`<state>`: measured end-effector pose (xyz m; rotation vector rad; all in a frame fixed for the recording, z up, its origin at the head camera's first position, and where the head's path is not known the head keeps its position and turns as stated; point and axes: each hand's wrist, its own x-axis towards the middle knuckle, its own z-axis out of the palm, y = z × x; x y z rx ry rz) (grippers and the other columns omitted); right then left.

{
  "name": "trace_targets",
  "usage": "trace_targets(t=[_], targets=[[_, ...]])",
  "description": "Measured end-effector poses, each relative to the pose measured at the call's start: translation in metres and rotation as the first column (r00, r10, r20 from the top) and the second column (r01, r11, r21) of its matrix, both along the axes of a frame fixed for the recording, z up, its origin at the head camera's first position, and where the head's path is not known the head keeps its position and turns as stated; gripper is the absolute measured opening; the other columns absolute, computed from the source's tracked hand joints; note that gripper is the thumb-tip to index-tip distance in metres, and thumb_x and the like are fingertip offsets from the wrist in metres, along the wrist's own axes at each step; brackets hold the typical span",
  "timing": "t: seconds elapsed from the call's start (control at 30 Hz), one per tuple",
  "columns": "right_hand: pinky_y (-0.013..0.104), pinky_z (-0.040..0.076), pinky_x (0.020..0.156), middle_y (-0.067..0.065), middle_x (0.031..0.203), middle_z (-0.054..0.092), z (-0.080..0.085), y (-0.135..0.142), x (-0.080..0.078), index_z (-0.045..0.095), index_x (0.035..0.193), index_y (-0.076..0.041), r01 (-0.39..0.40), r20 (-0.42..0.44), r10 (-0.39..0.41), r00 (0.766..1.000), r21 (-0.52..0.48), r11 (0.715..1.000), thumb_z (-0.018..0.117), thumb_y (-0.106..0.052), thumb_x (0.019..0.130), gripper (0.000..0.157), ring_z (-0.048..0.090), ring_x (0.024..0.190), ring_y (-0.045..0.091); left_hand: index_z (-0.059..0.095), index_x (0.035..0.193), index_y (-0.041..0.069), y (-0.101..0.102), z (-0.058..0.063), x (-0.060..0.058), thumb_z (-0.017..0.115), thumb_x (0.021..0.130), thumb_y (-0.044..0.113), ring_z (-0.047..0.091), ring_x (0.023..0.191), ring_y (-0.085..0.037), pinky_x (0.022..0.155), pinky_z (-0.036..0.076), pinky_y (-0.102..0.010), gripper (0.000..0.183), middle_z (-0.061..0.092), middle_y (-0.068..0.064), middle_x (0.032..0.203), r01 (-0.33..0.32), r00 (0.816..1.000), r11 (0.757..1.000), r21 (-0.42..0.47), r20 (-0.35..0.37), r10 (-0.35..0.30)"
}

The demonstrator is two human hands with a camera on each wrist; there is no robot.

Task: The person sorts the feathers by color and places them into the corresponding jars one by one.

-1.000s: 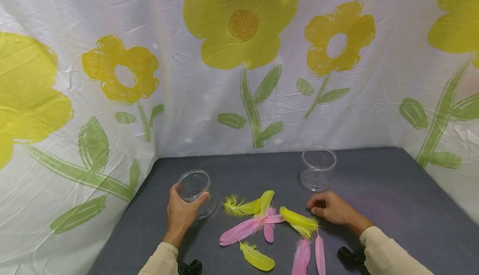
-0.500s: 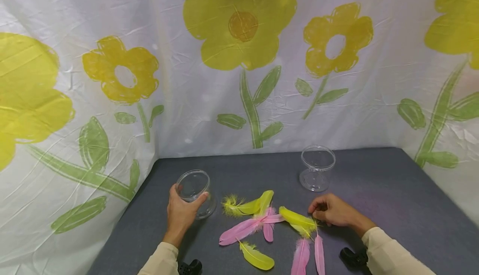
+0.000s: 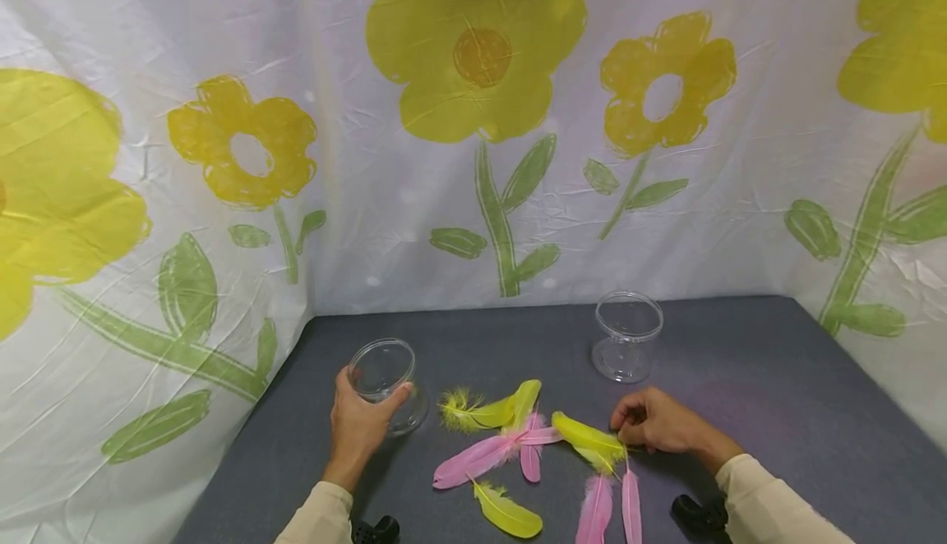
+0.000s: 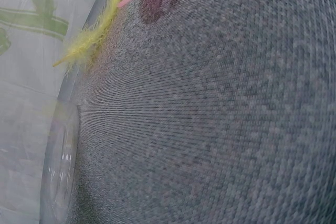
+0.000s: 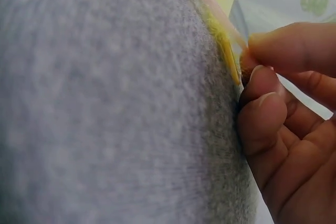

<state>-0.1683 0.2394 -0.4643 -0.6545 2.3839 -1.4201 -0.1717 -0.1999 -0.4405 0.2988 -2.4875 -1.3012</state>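
My left hand (image 3: 364,419) grips the side of a clear jar (image 3: 385,363), thumb on the near right side. The jar stands on the table, its lower edge also in the left wrist view. Right of centre, my right hand (image 3: 658,421) is low over the table with its fingers curled. In the right wrist view its thumb and fingertip pinch the quill end of a pink feather (image 5: 226,19). The quill of a yellow feather (image 5: 228,59) lies right beside those fingertips. That yellow feather overlaps others in the head view.
A second clear jar (image 3: 627,343) stands behind my right hand. Yellow and pink feathers, such as a yellow one (image 3: 506,511) and a long pink one (image 3: 473,460), lie scattered between the hands on the dark grey table (image 3: 503,343). A flower-printed curtain (image 3: 370,223) borders the table.
My right hand has shifted slightly down and right, its fingertips closing at the feather's quill end. My left hand and the jar it holds keep their place.
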Motion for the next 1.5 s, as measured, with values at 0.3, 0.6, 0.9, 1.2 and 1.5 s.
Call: trace_targets(t=[0.3, 0.6, 0.9, 1.2, 1.5], targets=[[0.025, 0.044, 0.043, 0.007, 0.072, 0.061, -0.001, 0.002, 0.002, 0.067, 0.091, 0.003, 0.011, 0.015, -0.010, 1.000, -0.042, 0.999, 0.067, -0.001, 0.083, 0.009, 0.051, 0.051, 0.011, 0.018, 0.148, -0.003, 0.000, 0.001, 0.001, 0.081, 0.072, 0.052, 0.035, 0.129, -0.045, 0.098, 0.031, -0.061, 0.113, 0.035, -0.025, 0.144, 0.003, 1.000, 1.000, 0.002, -0.001, -0.003], [0.027, 0.047, 0.044, 0.000, 0.070, 0.060, 0.002, -0.005, 0.002, 0.067, 0.086, -0.004, 0.036, -0.032, -0.034, 0.999, 0.086, 0.996, 0.072, -0.005, 0.077, 0.010, 0.054, 0.054, 0.011, 0.017, 0.149, -0.003, 0.000, 0.001, 0.000, 0.081, 0.072, 0.052, 0.035, 0.129, -0.045, 0.099, 0.031, -0.061, 0.114, 0.034, -0.025, 0.145, -0.001, 1.000, 1.000, -0.001, -0.001, 0.001], [0.028, 0.047, 0.045, 0.003, 0.070, 0.061, 0.001, -0.001, 0.002, 0.068, 0.085, -0.001, 0.017, 0.016, -0.018, 1.000, 0.019, 1.000, 0.069, 0.001, 0.080, 0.005, 0.053, 0.055, 0.011, 0.019, 0.148, -0.004, 0.001, 0.000, 0.000, 0.082, 0.072, 0.052, 0.036, 0.128, -0.045, 0.100, 0.031, -0.060, 0.113, 0.036, -0.026, 0.143, -0.013, 1.000, 1.000, -0.003, 0.000, 0.013], [0.031, 0.049, 0.049, 0.011, 0.074, 0.060, 0.001, 0.008, 0.002, 0.068, 0.092, 0.005, 0.063, 0.101, -0.051, 0.994, -0.114, 0.992, 0.063, 0.003, 0.087, 0.007, 0.054, 0.060, 0.017, 0.017, 0.148, -0.004, 0.000, 0.002, 0.000, 0.082, 0.072, 0.051, 0.035, 0.129, -0.045, 0.100, 0.030, -0.061, 0.113, 0.034, -0.026, 0.144, 0.003, 1.000, 1.000, 0.004, -0.010, -0.003], [0.032, 0.049, 0.047, 0.009, 0.072, 0.063, 0.003, 0.006, 0.007, 0.068, 0.091, 0.004, 0.056, 0.083, -0.048, 0.995, -0.096, 0.994, 0.066, -0.001, 0.086, 0.008, 0.057, 0.058, 0.019, 0.018, 0.148, -0.004, 0.001, 0.002, 0.001, 0.082, 0.072, 0.051, 0.035, 0.128, -0.045, 0.099, 0.031, -0.060, 0.113, 0.035, -0.026, 0.144, 0.004, 1.000, 1.000, 0.002, -0.004, -0.004]])
